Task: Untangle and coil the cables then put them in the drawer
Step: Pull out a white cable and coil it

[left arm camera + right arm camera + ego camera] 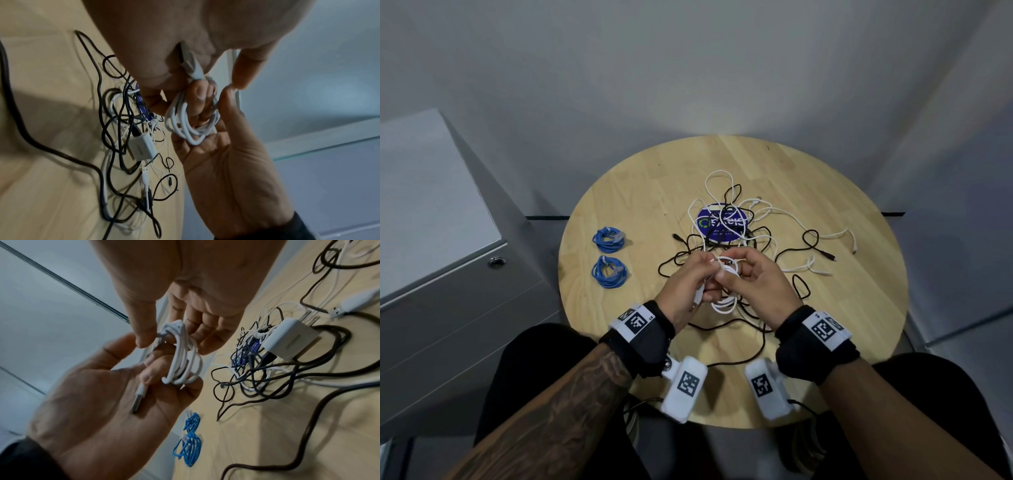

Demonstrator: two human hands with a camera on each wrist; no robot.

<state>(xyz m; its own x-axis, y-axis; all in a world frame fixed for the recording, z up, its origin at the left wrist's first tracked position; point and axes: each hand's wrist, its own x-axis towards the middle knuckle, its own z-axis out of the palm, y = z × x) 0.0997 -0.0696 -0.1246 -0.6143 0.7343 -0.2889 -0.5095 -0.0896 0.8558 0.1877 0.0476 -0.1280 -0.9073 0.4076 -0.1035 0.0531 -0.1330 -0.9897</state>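
Observation:
A small white cable coil (725,298) (192,126) (180,360) hangs between both hands above the round wooden table (859,308). My left hand (702,274) (152,368) curls its fingers through the coil, and the cable's USB plug (137,402) (190,65) lies against its palm. My right hand (736,270) (170,337) pinches the top of the coil between thumb and fingers. Behind the hands lies a tangle of black and white cables (739,236) (127,129) with a white charger block (141,146) (290,339). Two coiled blue cables (608,255) (189,449) rest at the table's left.
A grey drawer cabinet (448,274) with a lock stands left of the table, its drawers closed. A round purple sticker (722,222) lies under the tangle. Loose cable ends (828,255) trail to the right. Grey walls surround the table.

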